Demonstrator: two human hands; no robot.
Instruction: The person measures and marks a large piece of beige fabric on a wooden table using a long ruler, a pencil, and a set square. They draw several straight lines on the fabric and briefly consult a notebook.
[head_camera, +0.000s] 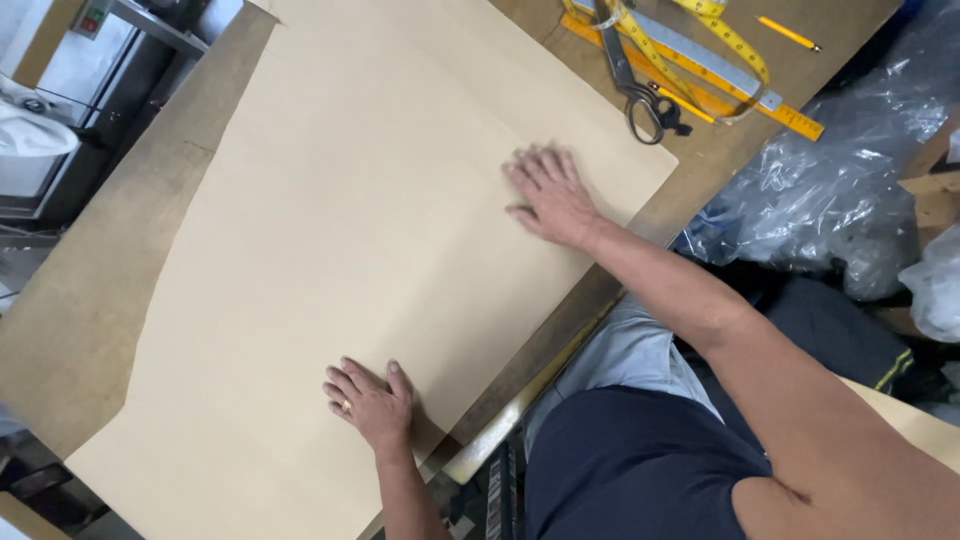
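A large tan paper sheet (340, 230) lies spread over a brown worktable (80, 320). My left hand (372, 402), a ring on one finger, rests flat on the sheet near its close edge, fingers spread. Farther along the same edge, my right hand (550, 192) presses palm down near the sheet's corner, fingers apart. Neither hand grips anything.
Black-handled scissors (640, 95), a yellow tape measure (720, 35), a metal ruler and an orange ruler (790, 115) lie beyond the sheet's corner, with a yellow pencil (788, 33) farther off. Clear plastic bags (840, 180) are piled beside the table. A machine stand (120, 60) is at the far side.
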